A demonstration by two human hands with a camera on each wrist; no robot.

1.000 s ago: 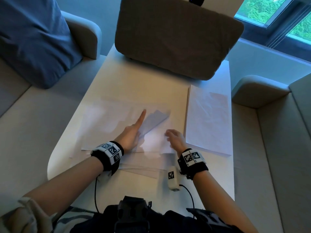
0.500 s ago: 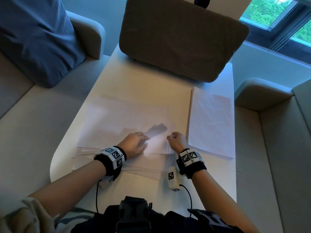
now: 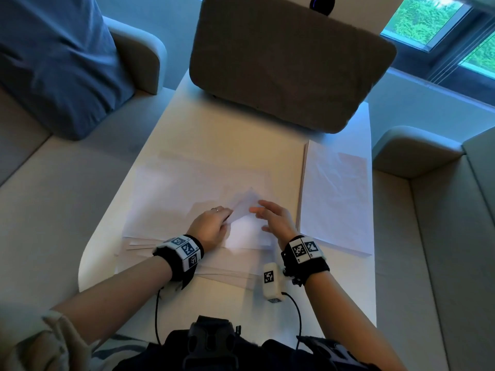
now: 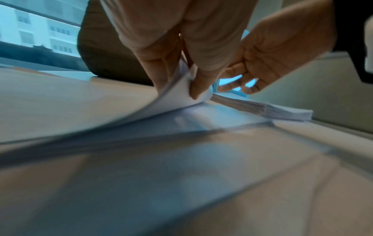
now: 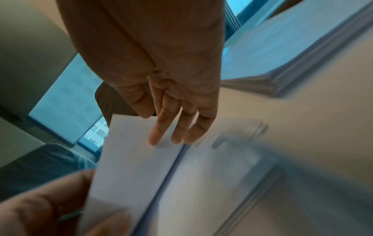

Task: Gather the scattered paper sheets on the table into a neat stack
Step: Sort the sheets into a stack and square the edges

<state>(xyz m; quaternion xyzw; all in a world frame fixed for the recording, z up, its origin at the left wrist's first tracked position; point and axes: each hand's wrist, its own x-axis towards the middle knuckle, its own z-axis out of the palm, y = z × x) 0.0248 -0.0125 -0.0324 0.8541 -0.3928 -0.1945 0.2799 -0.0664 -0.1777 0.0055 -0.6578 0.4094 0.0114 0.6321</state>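
Note:
Several loose white sheets (image 3: 187, 199) lie overlapped on the white table (image 3: 227, 140), in front of me. My left hand (image 3: 214, 226) pinches the lifted corner of the top sheet (image 3: 245, 206) between thumb and fingers; the left wrist view shows that sheet (image 4: 177, 91) curling up off the pile. My right hand (image 3: 270, 218) hovers just right of the raised corner with fingers straight, its fingertips (image 5: 159, 135) at the sheet's face (image 5: 131, 159). A neat thick stack (image 3: 334, 196) sits at the table's right side.
A brown cushion (image 3: 289, 62) stands at the table's far end. Beige sofa seats flank both sides, with a blue pillow (image 3: 53, 62) at the left. A small white tagged device (image 3: 272, 282) on a cable lies near the front edge.
My left hand curled from a pointing finger into a pinch and raised the sheet's corner. My right hand opened from a loose fist and moved toward that corner.

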